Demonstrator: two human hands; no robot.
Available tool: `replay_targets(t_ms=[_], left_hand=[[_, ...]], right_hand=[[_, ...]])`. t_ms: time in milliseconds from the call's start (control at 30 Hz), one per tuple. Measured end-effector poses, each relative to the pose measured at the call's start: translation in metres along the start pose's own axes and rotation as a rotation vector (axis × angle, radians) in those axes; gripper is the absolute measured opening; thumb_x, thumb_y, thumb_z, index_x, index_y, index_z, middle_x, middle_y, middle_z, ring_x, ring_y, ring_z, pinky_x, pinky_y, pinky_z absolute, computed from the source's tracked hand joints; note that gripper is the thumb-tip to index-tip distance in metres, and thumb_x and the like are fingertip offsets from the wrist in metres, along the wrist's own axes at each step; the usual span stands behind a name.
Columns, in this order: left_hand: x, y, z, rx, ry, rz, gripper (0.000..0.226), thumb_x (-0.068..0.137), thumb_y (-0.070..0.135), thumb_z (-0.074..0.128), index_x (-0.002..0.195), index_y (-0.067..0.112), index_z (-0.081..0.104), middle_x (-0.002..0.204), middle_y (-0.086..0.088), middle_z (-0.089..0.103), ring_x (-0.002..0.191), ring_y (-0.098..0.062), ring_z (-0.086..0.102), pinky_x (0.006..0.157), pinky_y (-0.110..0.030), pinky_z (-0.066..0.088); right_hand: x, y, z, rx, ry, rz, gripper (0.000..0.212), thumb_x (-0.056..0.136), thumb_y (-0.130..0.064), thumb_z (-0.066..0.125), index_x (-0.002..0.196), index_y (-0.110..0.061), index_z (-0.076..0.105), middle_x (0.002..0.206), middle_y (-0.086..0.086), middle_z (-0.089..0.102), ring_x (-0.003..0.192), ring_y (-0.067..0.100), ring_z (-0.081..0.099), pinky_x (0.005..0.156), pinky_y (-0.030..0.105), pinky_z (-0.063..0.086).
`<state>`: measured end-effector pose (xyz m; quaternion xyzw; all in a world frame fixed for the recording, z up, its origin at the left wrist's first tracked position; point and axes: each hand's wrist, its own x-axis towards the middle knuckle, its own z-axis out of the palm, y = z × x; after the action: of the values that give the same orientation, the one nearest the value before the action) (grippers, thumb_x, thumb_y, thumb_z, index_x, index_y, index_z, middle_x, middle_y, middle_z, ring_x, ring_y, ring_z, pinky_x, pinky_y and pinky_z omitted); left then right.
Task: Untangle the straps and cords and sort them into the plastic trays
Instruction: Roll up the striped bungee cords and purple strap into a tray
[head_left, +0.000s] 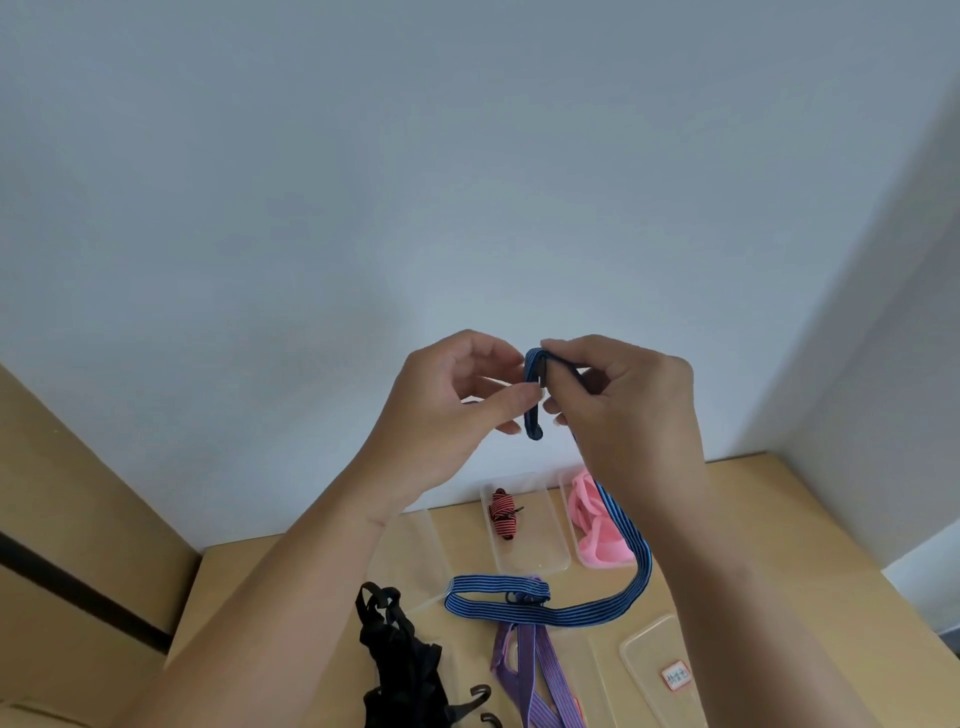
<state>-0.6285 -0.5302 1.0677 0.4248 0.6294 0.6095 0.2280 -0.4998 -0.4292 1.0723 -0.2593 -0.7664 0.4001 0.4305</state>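
— Farthest left, under the left forearm?
— Tangle of black straps (397, 652) with dark hooks, loose on the desk (753, 525). Just beside it, beneath the left wrist, an empty clear plastic tray (415, 545).
— And the left hand (452, 410) itself?
— Raised above the desk, thumb and forefinger pinched on the folded top of the blue striped strap (571, 617).
— Below the gap between the hands?
— Second clear tray (535, 551) holding a rolled red-and-black striped strap (503, 515). Nearer, a purple striped strap (525, 670) on the desk, crossed by the blue one's looped lower end.
— Right hand (634, 415)?
— Close against the left, fingertips nipping the same blue fold, with the rest of the strap hanging from under the palm down to the desk. Behind that hanging length, a third tray (566, 499) full of pink strap (597, 530). Down and right of the hand, a labelled clear tray (649, 649) with a small red-bordered tag.
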Motion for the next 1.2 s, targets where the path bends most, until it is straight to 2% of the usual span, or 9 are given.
replay_targets(t_ms=[100,200,333,467,533,667,833,1033,1200], left_hand=[[0.001,-0.001,0.004,-0.053,0.000,0.000,0.029,0.090,0.002,0.074,0.116,0.014,0.067,0.098,-0.005,0.076,0.086,-0.026,0.074,0.080,-0.037,0.060],[0.001,-0.002,0.008,-0.127,0.029,0.020,0.028,0.093,-0.002,0.068,0.115,0.014,0.070,0.100,-0.004,0.076,0.086,-0.021,0.074,0.082,-0.032,0.059],[0.004,-0.004,0.009,-0.244,0.093,0.019,0.027,0.094,0.000,0.066,0.117,0.014,0.071,0.103,-0.005,0.071,0.086,-0.021,0.073,0.087,-0.035,0.058],[0.005,-0.003,0.007,-0.344,0.077,0.013,0.027,0.092,0.004,0.069,0.119,0.006,0.069,0.103,-0.005,0.069,0.087,-0.023,0.071,0.085,-0.037,0.057],[0.006,-0.002,0.005,-0.429,0.086,0.001,0.027,0.092,0.003,0.069,0.119,0.001,0.067,0.102,-0.007,0.068,0.089,-0.022,0.069,0.083,-0.032,0.055],[0.005,0.001,0.004,-0.487,0.092,0.009,0.031,0.090,0.007,0.071,0.120,0.002,0.065,0.109,-0.013,0.072,0.095,-0.024,0.070,0.083,-0.034,0.055],[0.001,0.001,0.005,-0.477,0.124,0.054,0.033,0.093,0.002,0.062,0.125,0.013,0.064,0.105,-0.012,0.071,0.098,-0.023,0.071,0.085,-0.033,0.057],[-0.002,-0.001,0.007,-0.606,0.158,0.082,0.036,0.084,0.011,0.069,0.120,0.013,0.066,0.101,-0.004,0.071,0.107,-0.018,0.069,0.088,-0.034,0.057],[-0.007,-0.006,-0.007,-0.555,0.075,0.035,0.044,0.079,0.015,0.079,0.121,0.008,0.066,0.118,-0.018,0.071,0.114,-0.032,0.068,0.091,-0.037,0.058]], right_hand=[[-0.002,0.002,0.004,-0.020,0.033,-0.094,0.018,0.092,-0.010,0.068,0.098,-0.021,0.080,0.077,-0.010,0.073,0.072,0.008,0.070,0.067,0.028,0.055],[-0.006,0.007,0.007,0.002,-0.035,-0.193,0.029,0.096,-0.004,0.061,0.113,-0.021,0.077,0.091,-0.007,0.072,0.081,0.010,0.069,0.067,0.022,0.054],[-0.008,0.011,0.010,0.086,-0.108,-0.132,0.036,0.098,-0.002,0.056,0.125,-0.022,0.071,0.111,-0.009,0.069,0.096,0.011,0.068,0.072,0.033,0.057],[-0.007,0.012,0.004,0.242,-0.242,-0.027,0.036,0.102,-0.007,0.054,0.126,-0.029,0.069,0.108,-0.007,0.072,0.098,0.016,0.072,0.081,0.038,0.061],[-0.007,0.010,0.001,0.356,-0.294,0.040,0.033,0.102,-0.008,0.055,0.122,-0.030,0.070,0.107,-0.004,0.075,0.093,0.017,0.073,0.078,0.031,0.060],[-0.005,0.009,0.002,0.416,-0.221,0.090,0.024,0.097,-0.006,0.062,0.115,-0.016,0.076,0.098,0.001,0.077,0.089,0.016,0.073,0.074,0.023,0.056],[-0.007,0.003,0.004,0.516,-0.143,0.185,0.016,0.087,-0.007,0.074,0.101,-0.013,0.079,0.085,-0.001,0.078,0.079,0.007,0.071,0.073,0.017,0.053],[-0.011,-0.001,0.008,0.637,-0.088,0.277,0.023,0.083,-0.010,0.078,0.105,-0.012,0.076,0.094,0.005,0.079,0.094,0.024,0.074,0.088,0.029,0.059],[-0.010,0.002,0.004,0.605,-0.061,0.254,0.016,0.083,-0.007,0.078,0.099,-0.010,0.077,0.086,0.005,0.078,0.082,0.016,0.073,0.076,0.022,0.057]])
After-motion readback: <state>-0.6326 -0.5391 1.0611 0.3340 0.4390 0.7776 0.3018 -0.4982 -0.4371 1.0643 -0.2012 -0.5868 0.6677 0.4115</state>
